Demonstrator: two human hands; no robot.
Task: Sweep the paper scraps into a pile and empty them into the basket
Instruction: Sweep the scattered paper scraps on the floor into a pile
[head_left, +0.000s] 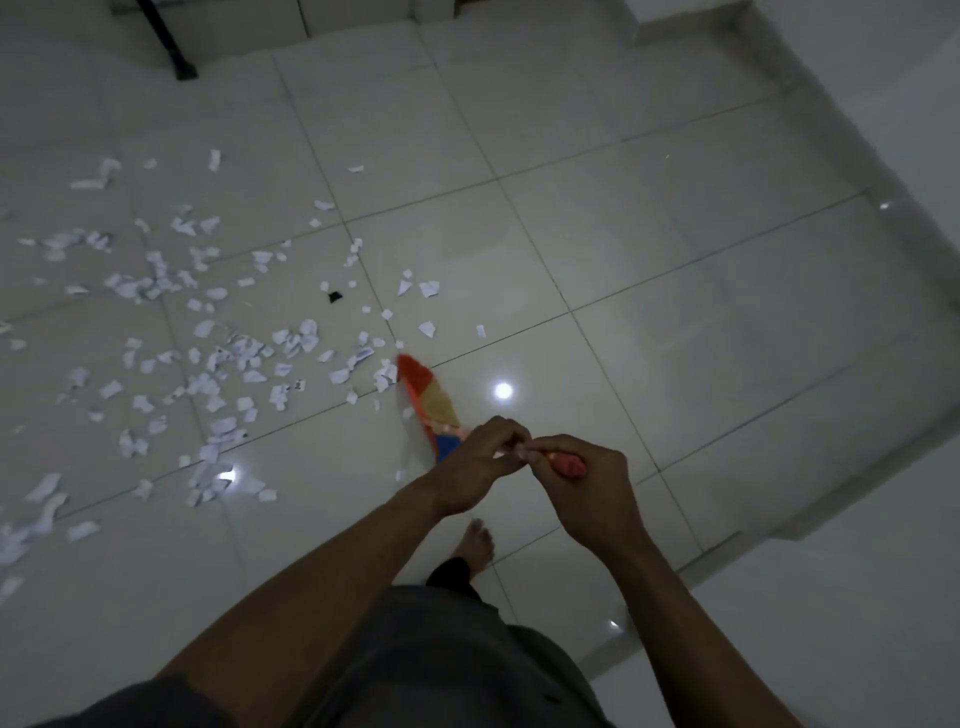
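While both hands close round the handle (569, 465) of the broom (428, 400), its bristles rest on the floor (649, 249) at the right edge of the scraps (309, 328).

Left hand (472, 470): fingers (506, 431) curled tight about the handle, on the side nearer the bristles. Right hand (592, 493): likewise wrapped about the handle, just right of the left hand and touching it; a red part of the handle shows at this hand.

Scraps: white paper, loose and unpiled, spread over the left half of the floor from far to near and running off the left edge of view. A few lie right of the bristles, and one or two just beside the broom on its near side. Basket: not in view.

Likely faults: a brisk stroke would probably fan the light paper outward rather than gather it. Flat pieces may cling to the glossy tile and slip under the bristles, and grout lines could catch them. The strays on the right are apt to be missed if strokes run only leftward.

Surroundings: a black piece (335, 297) lies among the scraps; whether it is paper cannot be told. A dark leg (166, 47) stands at the far left, where pushed scraps could lodge. A bare foot (479, 543) stands just near of the hands, in the path of a backward pull. A raised step (831, 156) bounds the floor on the right.
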